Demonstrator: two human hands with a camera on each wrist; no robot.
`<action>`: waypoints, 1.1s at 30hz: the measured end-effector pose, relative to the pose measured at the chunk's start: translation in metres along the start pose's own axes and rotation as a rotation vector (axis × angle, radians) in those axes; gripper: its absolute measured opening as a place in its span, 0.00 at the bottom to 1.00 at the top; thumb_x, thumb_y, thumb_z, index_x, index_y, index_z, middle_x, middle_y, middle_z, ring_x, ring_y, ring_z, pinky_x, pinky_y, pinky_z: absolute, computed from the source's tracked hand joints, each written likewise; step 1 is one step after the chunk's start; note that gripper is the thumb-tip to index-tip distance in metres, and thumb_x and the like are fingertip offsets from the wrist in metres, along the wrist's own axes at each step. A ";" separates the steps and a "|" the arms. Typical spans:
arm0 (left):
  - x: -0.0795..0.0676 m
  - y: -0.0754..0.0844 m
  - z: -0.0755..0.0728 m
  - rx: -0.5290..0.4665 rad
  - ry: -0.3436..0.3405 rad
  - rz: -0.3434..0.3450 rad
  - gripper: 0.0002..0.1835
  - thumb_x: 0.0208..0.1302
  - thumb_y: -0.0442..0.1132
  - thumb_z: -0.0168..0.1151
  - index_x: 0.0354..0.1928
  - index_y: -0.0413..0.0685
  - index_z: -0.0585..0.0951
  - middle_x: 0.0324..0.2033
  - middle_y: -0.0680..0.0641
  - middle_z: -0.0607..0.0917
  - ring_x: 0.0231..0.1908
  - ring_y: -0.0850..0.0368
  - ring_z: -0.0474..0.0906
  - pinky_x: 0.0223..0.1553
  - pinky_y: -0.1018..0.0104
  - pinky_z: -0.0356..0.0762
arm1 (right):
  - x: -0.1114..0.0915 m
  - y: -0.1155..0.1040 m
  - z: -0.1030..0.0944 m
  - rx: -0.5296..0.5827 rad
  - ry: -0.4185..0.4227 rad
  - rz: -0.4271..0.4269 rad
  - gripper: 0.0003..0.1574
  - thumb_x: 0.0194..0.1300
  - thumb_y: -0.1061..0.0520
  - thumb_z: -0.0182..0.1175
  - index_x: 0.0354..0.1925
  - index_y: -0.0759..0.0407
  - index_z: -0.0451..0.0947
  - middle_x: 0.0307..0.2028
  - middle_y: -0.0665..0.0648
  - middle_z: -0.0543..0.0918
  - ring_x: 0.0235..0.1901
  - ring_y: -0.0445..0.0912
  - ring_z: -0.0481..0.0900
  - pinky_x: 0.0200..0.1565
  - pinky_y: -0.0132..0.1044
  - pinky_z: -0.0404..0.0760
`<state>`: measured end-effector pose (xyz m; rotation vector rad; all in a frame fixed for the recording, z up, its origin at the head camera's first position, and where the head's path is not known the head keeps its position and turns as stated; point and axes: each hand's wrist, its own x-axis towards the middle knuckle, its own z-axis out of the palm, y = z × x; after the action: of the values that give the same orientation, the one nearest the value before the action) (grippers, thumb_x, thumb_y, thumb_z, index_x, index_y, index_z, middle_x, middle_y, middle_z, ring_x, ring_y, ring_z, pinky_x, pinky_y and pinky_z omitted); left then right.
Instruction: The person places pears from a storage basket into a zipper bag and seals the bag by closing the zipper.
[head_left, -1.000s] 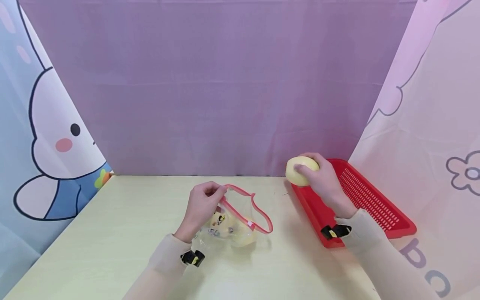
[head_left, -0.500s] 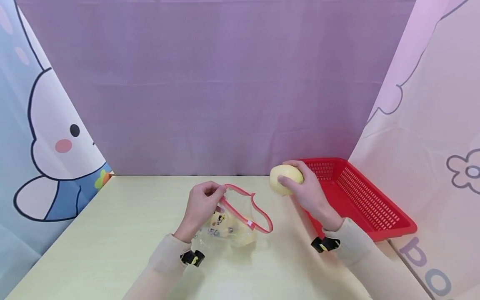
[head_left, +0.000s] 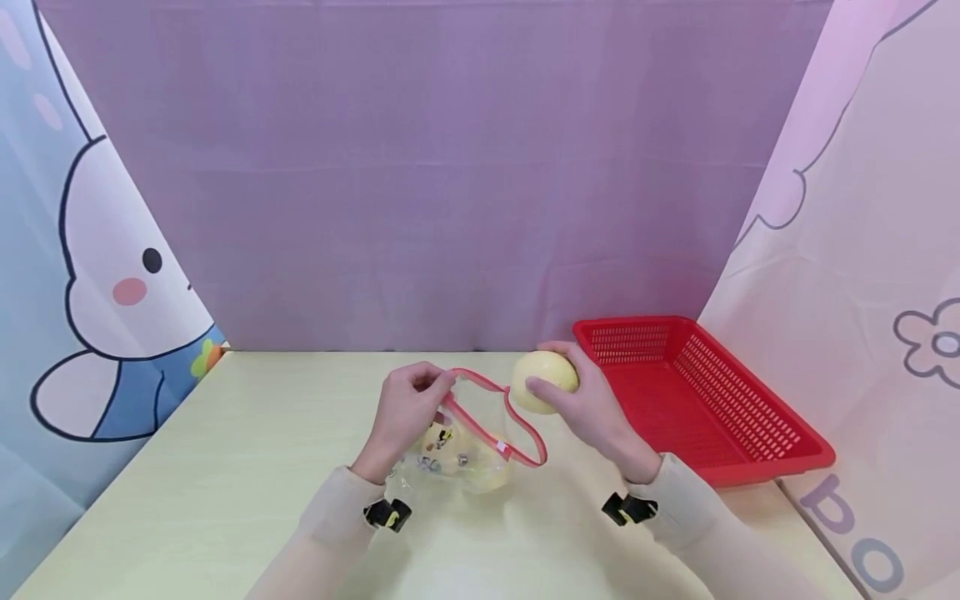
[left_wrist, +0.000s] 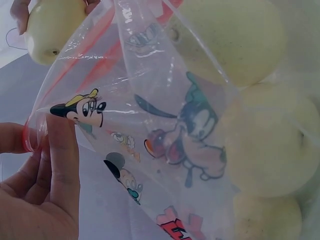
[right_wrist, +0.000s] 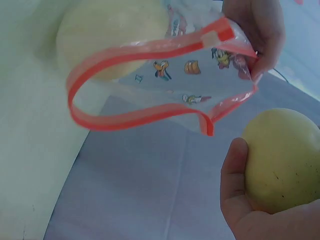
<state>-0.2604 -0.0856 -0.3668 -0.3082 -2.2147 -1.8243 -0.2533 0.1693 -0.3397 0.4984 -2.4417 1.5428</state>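
My left hand (head_left: 406, 410) pinches the red edge of a clear plastic slider zip bag (left_wrist: 167, 130) printed with cartoon characters. The bag's red-rimmed mouth (right_wrist: 130, 121) gapes toward the right. Several pale yellow fruits (left_wrist: 272, 140) show through the plastic, on the table. With curled fingers and thumb, my right hand (head_left: 592, 408) grips another round, pale yellow fruit (head_left: 543, 382), finely speckled in the right wrist view. It is held in the air just right of the bag's mouth, outside it. Part of this fruit is covered by the fingers.
A red perforated plastic basket (head_left: 697, 408) stands on the right of the pale table (head_left: 247, 467); no fruit shows in it. A purple cloth (head_left: 480, 175) hangs behind, with printed cloths at both sides.
My right hand has carried the fruit left and slightly down, from over the basket to beside the bag's mouth. My left hand and the bag have stayed almost still.
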 end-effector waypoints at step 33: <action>0.001 0.001 -0.006 0.011 0.007 0.012 0.10 0.71 0.38 0.64 0.36 0.38 0.86 0.25 0.43 0.80 0.19 0.48 0.81 0.25 0.49 0.87 | -0.003 -0.006 0.053 -0.125 -0.142 -0.067 0.38 0.62 0.60 0.66 0.68 0.59 0.67 0.57 0.58 0.70 0.55 0.52 0.73 0.52 0.46 0.86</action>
<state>-0.2610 -0.0910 -0.3649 -0.3116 -2.2123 -1.8042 -0.2479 0.1198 -0.3590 0.6796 -2.5776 1.3611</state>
